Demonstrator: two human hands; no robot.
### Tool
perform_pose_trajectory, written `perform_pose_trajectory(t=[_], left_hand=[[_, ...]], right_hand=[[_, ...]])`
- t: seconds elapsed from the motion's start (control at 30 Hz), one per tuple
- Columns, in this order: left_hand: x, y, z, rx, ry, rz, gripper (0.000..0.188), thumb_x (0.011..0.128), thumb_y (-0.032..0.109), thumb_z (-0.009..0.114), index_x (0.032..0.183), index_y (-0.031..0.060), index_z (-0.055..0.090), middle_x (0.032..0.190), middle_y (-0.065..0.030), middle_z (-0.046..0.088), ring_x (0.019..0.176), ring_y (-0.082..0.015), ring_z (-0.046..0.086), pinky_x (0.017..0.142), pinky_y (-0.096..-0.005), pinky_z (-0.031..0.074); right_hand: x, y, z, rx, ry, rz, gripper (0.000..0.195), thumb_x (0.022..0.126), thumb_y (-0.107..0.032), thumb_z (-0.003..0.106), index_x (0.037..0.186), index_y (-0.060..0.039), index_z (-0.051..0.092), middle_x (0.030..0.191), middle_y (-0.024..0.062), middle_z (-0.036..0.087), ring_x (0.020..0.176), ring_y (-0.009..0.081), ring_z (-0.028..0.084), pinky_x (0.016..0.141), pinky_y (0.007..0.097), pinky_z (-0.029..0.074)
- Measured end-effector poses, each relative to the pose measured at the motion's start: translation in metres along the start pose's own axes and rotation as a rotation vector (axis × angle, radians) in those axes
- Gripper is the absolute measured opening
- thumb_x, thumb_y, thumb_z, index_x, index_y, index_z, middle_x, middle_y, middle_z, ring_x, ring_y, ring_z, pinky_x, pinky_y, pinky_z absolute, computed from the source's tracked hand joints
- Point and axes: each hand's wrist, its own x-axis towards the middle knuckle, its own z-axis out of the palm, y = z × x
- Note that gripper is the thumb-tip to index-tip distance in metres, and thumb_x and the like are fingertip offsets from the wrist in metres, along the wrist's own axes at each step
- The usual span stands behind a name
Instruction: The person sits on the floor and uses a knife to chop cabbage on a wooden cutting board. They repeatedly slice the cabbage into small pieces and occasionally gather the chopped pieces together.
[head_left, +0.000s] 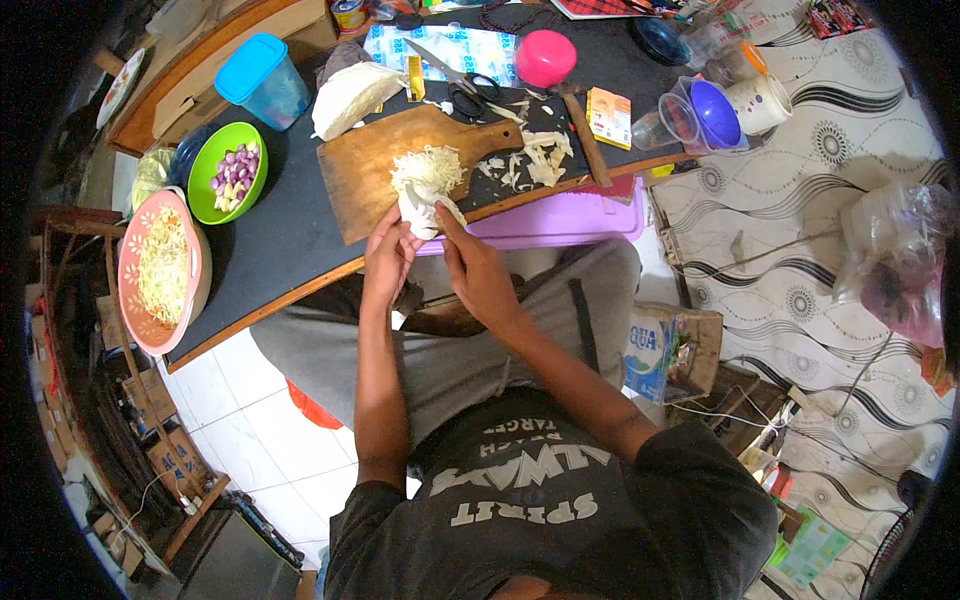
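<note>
My left hand (390, 251) and my right hand (474, 266) both grip a white, folded piece (418, 210) that looks like cabbage, at the near edge of a wooden cutting board (360, 165). Right behind that piece, a heap of finely shredded cabbage (431, 166) lies on the board. A large cut chunk of cabbage (352, 101) rests at the board's far left corner. Limp cabbage scraps (546, 156) are scattered beside the board's handle. Black-handled scissors (469, 94) lie beyond it. My fingers partly hide the held piece.
On the dark table (255, 255) at left stand a pink colander (127, 300) of shredded vegetables, a green bowl (206, 206) of shallots and garlic, and a blue-lidded container (274, 97). A wooden bar (589, 142) lies near the right edge. A purple lid (555, 219) is below.
</note>
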Motion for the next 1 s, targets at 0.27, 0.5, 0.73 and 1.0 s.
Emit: perform_pose_trajectory(t=[0.27, 0.5, 0.73, 1.0], left_hand=[[0.001, 0.0, -0.003, 0.032, 0.035, -0.024, 0.048, 0.104, 0.005, 0.048, 0.151, -0.0042, 0.045, 0.113, -0.0063, 0.068, 0.09, -0.0091, 0.067, 0.085, -0.0228, 0.058], [0.0, 0.004, 0.005, 0.034, -0.041, -0.003, 0.047, 0.105, 0.005, 0.046, 0.151, -0.0033, 0.045, 0.123, -0.0088, 0.068, 0.099, -0.0115, 0.069, 0.091, -0.0259, 0.057], [-0.003, 0.003, 0.006, 0.07, -0.063, 0.02, 0.045, 0.108, 0.006, 0.043, 0.151, -0.0022, 0.045, 0.129, -0.0092, 0.066, 0.106, -0.0127, 0.068, 0.095, -0.0287, 0.056], [0.0, -0.003, 0.002, 0.199, -0.038, 0.054, 0.045, 0.109, 0.007, 0.043, 0.154, 0.0009, 0.045, 0.131, -0.0043, 0.065, 0.107, -0.007, 0.064, 0.089, -0.0236, 0.055]], right_hand=[[-0.002, 0.004, -0.008, -0.156, -0.072, -0.088, 0.062, 0.101, -0.007, 0.057, 0.159, -0.0135, 0.039, 0.1, 0.026, 0.07, 0.085, 0.0441, 0.069, 0.072, 0.0535, 0.055], [-0.002, 0.001, -0.011, -0.114, 0.051, -0.099, 0.052, 0.102, -0.005, 0.059, 0.152, -0.0134, 0.052, 0.101, 0.028, 0.07, 0.083, 0.0435, 0.07, 0.07, 0.0464, 0.054], [0.0, 0.007, -0.015, -0.172, -0.05, -0.083, 0.06, 0.1, -0.007, 0.058, 0.158, -0.0125, 0.042, 0.096, 0.026, 0.07, 0.081, 0.0447, 0.069, 0.068, 0.0542, 0.054], [-0.002, 0.003, -0.011, -0.121, -0.042, -0.044, 0.056, 0.101, -0.01, 0.058, 0.155, -0.0126, 0.045, 0.088, 0.031, 0.068, 0.076, 0.0479, 0.068, 0.066, 0.0574, 0.051]])
